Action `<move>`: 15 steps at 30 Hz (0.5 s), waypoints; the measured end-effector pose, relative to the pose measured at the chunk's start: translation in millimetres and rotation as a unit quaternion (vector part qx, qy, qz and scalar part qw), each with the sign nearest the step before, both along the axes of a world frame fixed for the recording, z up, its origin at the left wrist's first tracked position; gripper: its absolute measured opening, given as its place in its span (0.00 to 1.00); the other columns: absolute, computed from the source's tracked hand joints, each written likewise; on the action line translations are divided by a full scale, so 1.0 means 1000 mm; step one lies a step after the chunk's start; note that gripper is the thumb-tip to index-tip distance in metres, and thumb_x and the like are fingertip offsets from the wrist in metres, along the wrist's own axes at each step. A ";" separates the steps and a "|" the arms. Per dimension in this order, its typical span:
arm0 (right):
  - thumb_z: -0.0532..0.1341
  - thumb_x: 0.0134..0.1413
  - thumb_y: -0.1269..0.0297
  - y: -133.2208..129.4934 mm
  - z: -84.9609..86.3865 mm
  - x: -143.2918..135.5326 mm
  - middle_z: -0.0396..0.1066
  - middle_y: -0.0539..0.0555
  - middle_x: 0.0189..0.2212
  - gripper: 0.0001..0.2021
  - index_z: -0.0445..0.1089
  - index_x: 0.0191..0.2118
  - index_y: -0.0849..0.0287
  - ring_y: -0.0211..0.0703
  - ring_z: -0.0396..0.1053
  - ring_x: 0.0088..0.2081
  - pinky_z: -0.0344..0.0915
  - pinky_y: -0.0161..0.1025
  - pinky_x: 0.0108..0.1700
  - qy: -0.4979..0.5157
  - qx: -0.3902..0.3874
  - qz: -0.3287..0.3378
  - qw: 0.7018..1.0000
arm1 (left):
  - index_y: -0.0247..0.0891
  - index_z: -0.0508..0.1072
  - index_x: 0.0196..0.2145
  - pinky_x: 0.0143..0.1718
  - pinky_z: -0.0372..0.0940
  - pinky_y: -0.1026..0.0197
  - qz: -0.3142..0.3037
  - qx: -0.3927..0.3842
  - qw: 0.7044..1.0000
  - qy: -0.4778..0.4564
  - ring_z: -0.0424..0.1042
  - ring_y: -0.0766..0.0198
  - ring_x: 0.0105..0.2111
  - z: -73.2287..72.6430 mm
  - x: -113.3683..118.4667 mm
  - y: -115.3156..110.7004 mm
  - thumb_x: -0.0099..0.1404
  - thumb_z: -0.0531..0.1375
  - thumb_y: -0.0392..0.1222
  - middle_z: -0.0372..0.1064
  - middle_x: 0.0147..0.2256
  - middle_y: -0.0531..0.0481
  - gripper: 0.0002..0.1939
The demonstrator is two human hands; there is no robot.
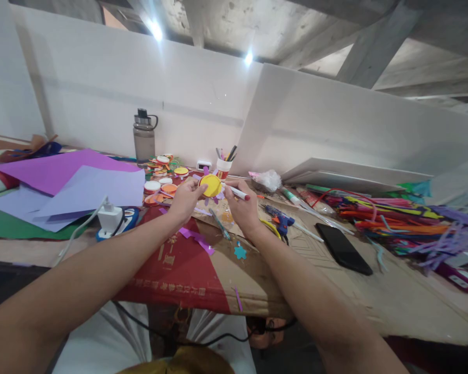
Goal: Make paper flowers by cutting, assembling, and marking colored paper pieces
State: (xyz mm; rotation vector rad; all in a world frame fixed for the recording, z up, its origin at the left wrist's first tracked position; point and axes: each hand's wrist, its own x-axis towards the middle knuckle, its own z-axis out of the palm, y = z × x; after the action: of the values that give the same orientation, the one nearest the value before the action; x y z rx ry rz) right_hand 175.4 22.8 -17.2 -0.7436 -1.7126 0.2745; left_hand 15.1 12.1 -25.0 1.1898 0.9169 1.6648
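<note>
A yellow disc with purple petal-like pieces around its edge is held up over the middle of the table. My left hand grips it by its left side, thumb on the front. In my right hand is a white marker with a red end, its other end at the disc's right edge. Below the hands lie a pen-like tool, a teal flower-shaped piece and purple paper scraps. The marker's tip is too small to make out.
Purple and lilac sheets, a power strip and a bottle are on the left. Round lids and a pen cup stand behind. A glue gun, phone and colourful pipe cleaners lie right.
</note>
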 end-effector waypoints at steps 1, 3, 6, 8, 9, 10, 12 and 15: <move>0.58 0.57 0.60 0.000 0.000 0.000 0.75 0.52 0.33 0.06 0.70 0.36 0.56 0.42 0.70 0.34 0.65 0.40 0.39 -0.002 0.002 -0.001 1.000 | 0.33 0.70 0.31 0.32 0.64 0.62 0.002 -0.001 1.000 0.000 0.71 0.64 0.29 0.000 0.000 0.000 0.54 0.65 0.45 0.73 0.31 0.48 0.13; 0.58 0.58 0.61 0.000 0.000 0.000 0.74 0.52 0.33 0.06 0.69 0.36 0.56 0.42 0.70 0.33 0.65 0.40 0.39 -0.006 0.008 -0.003 1.000 | 0.34 0.70 0.31 0.32 0.64 0.62 0.004 -0.001 1.000 0.000 0.71 0.64 0.29 0.000 -0.001 0.001 0.54 0.65 0.44 0.73 0.31 0.48 0.12; 0.58 0.58 0.61 0.000 0.000 0.000 0.74 0.52 0.32 0.06 0.69 0.36 0.56 0.42 0.70 0.33 0.65 0.40 0.38 -0.008 0.014 -0.005 1.000 | 0.33 0.69 0.32 0.30 0.64 0.63 0.005 0.001 1.000 -0.005 0.71 0.65 0.27 -0.001 -0.002 0.002 0.55 0.64 0.44 0.73 0.31 0.48 0.12; 0.58 0.58 0.61 0.000 -0.001 0.000 0.74 0.52 0.31 0.06 0.69 0.35 0.57 0.42 0.70 0.33 0.65 0.40 0.38 -0.008 0.014 -0.003 1.000 | 0.33 0.70 0.32 0.30 0.64 0.63 0.008 -0.001 1.000 -0.009 0.70 0.66 0.27 0.000 -0.002 0.003 0.55 0.64 0.43 0.73 0.31 0.48 0.12; 0.58 0.58 0.61 0.000 -0.001 0.000 0.74 0.52 0.31 0.06 0.68 0.35 0.57 0.42 0.70 0.33 0.65 0.40 0.38 -0.009 0.013 -0.001 1.000 | 0.33 0.70 0.33 0.30 0.64 0.63 0.011 -0.002 1.000 -0.010 0.70 0.66 0.28 0.000 -0.002 0.003 0.55 0.64 0.43 0.73 0.31 0.48 0.12; 0.58 0.58 0.61 0.000 -0.001 0.000 0.74 0.52 0.31 0.06 0.68 0.35 0.57 0.42 0.70 0.33 0.65 0.40 0.38 -0.011 0.012 0.001 1.000 | 0.33 0.70 0.32 0.31 0.64 0.63 0.014 -0.003 1.000 -0.012 0.71 0.66 0.28 0.000 -0.002 0.003 0.54 0.64 0.43 0.73 0.31 0.48 0.12; 0.58 0.58 0.60 0.001 -0.002 0.000 0.74 0.52 0.31 0.06 0.68 0.35 0.57 0.42 0.70 0.33 0.65 0.40 0.38 -0.015 0.012 0.001 1.000 | 0.33 0.70 0.32 0.31 0.65 0.62 0.016 -0.003 1.000 -0.019 0.71 0.65 0.28 0.001 -0.001 0.003 0.54 0.65 0.44 0.73 0.31 0.48 0.12; 0.58 0.58 0.61 0.001 -0.002 0.000 0.73 0.52 0.31 0.06 0.68 0.34 0.57 0.42 0.69 0.33 0.64 0.40 0.39 -0.022 0.016 -0.005 1.000 | 0.34 0.70 0.32 0.32 0.65 0.61 0.009 -0.005 1.000 -0.029 0.71 0.65 0.28 0.000 -0.002 0.003 0.53 0.65 0.44 0.73 0.31 0.48 0.13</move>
State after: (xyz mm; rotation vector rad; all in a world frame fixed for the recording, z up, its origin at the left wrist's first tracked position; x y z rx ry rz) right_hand 175.5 23.4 -19.2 -0.7395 -1.7500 0.2235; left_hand 13.5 15.1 -24.7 1.1243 0.9018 1.6977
